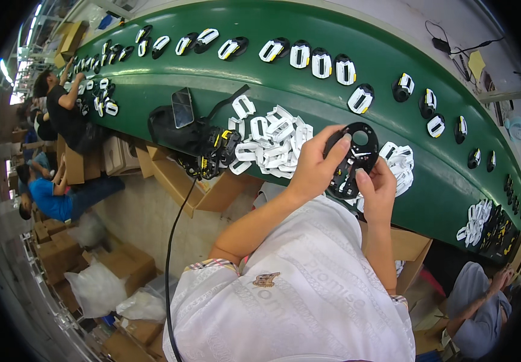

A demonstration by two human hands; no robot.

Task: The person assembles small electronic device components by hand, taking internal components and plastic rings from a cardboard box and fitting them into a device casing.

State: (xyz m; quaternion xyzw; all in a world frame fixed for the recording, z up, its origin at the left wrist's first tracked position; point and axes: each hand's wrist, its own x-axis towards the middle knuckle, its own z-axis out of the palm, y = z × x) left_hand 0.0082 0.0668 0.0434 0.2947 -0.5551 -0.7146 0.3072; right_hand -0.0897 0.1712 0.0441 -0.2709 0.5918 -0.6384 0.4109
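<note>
A black oval plastic housing (362, 160) with a round hole near its far end is held up above the near edge of the green conveyor belt. My left hand (321, 161) grips its left side, thumb on top. On the right, my right hand (380, 190) has thumb and fingers closed on its lower right edge. Small details inside the housing are too fine to make out. Beside my left hand lies a heap of white plastic frames (272, 140); another heap of white frames (401, 166) sits beyond my right hand.
Black housings with white frames (345, 70) are spread along the green belt (236, 75). To the left lie a phone (182, 107), a black bag (163, 125) and black-yellow parts (215, 154). A black cable (169, 271) hangs down. Co-workers (70, 105) sit left and right; cardboard boxes (176, 187) stand below.
</note>
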